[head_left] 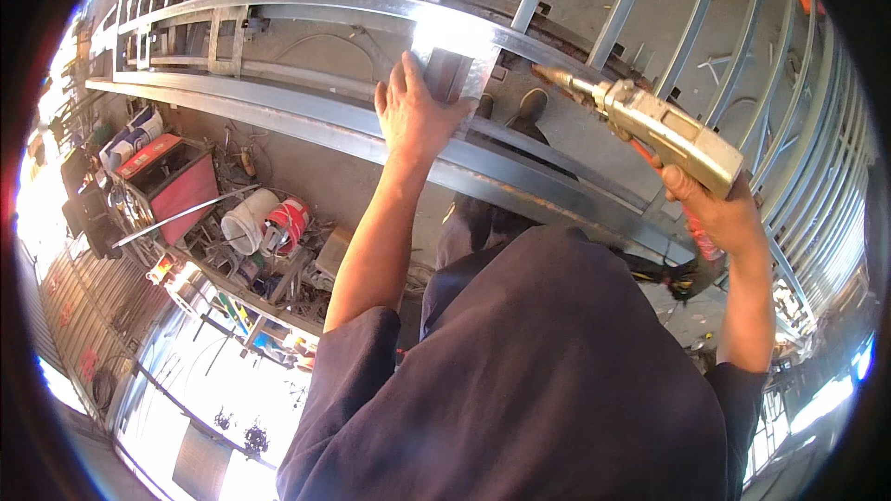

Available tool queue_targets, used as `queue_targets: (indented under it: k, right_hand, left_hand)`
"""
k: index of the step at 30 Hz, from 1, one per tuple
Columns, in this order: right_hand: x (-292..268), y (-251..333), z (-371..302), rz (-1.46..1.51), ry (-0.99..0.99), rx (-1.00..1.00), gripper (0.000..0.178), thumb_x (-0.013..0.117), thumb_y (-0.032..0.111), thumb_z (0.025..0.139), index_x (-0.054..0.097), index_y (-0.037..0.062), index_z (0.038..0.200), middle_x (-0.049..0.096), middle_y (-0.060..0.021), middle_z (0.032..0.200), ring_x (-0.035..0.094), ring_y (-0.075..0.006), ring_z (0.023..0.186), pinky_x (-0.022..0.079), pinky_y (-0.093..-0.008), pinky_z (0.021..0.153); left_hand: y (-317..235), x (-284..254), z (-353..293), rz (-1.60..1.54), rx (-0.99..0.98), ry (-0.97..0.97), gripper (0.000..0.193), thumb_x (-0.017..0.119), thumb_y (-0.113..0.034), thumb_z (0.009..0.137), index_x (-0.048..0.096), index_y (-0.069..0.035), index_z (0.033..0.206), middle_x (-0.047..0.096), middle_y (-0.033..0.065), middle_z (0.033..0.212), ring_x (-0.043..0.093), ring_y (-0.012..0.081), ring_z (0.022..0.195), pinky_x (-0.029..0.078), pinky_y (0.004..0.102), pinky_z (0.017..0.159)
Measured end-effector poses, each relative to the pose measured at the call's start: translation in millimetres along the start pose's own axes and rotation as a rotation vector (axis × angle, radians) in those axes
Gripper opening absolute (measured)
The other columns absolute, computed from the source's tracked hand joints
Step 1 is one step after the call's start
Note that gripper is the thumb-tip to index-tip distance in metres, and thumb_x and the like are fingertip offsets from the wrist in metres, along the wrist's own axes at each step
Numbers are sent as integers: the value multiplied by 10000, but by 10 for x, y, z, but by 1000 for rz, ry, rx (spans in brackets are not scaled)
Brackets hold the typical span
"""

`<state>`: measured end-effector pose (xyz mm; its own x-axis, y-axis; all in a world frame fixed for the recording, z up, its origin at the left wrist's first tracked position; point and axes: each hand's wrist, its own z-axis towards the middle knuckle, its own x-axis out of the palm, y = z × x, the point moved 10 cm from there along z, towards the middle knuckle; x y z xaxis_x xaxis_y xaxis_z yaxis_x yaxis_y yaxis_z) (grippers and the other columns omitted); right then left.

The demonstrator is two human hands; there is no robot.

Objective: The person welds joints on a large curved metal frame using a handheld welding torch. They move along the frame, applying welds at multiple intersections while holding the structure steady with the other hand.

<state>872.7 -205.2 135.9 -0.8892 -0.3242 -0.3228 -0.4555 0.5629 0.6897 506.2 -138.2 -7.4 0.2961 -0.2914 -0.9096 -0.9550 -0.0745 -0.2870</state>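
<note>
A metal frame (371, 4) is spanning the top of the picture, a beam (316, 117) running below it from left to right. The left hand (415, 121) is lying at upper centre; farther right, the right hand (724, 213) is holding a tool (677, 133). Two buckets (243, 227) are sitting at left, beside a box (183, 199).

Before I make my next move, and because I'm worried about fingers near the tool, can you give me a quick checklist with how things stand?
1. Handheld tool in the right hand: ok, fingers are closed around it.
2. Left hand clear of the tool tip: ok, there is a visible gap.
3. Gloves on: not ok, both hands are bare.
4. Clear view of the curved metal rail: not ok, glare washes out part of it by the left fingers.
5. Tool tip touching the rail: cannot tell from this angle.
</note>
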Motion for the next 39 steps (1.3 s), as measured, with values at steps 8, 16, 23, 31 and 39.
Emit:
queue_targets:
  k: [8,16,23,31,39]
  right_hand:
    - [809,307,-28,-22,-86,168,638,847,464,926,671,27,1357,755,-71,1077,708,-144,899,591,-323,808]
    - [1675,804,158,-165,-225,-434,718,816,193,890,528,230,1547,754,-198,1204,763,-357,1062,612,-413,875]
    - [2070,810,329,-501,-275,-432,757,817,176,856,522,184,1553,752,-201,1183,756,-382,1040,634,-443,848]
    - [2175,951,455,-509,-299,-446,744,816,181,860,520,168,1542,763,-196,1153,761,-381,1033,637,-449,833]
    - [2244,980,449,-566,-317,-487,783,846,173,843,508,160,1549,769,-176,1161,773,-361,1019,650,-428,820]
  left_hand:
    - [-26,36,-35,-43,22,-22,1218,871,-587,754,311,106,1585,493,246,1514,450,371,1461,239,519,1276]
    - [36,66,-116,-128,109,-145,1191,893,-540,758,304,53,1607,424,252,1587,386,377,1519,195,591,1285]
    - [91,57,-273,-96,222,-158,1026,801,-527,851,365,35,1590,434,303,1604,401,432,1513,186,619,1284]
    - [256,19,-128,-254,228,-250,605,629,-187,955,502,-7,1519,599,161,1478,625,323,1298,297,529,1260]
    - [266,-31,-106,-276,246,-302,555,618,-114,907,582,-13,1451,654,149,1398,687,305,1185,371,486,1214]
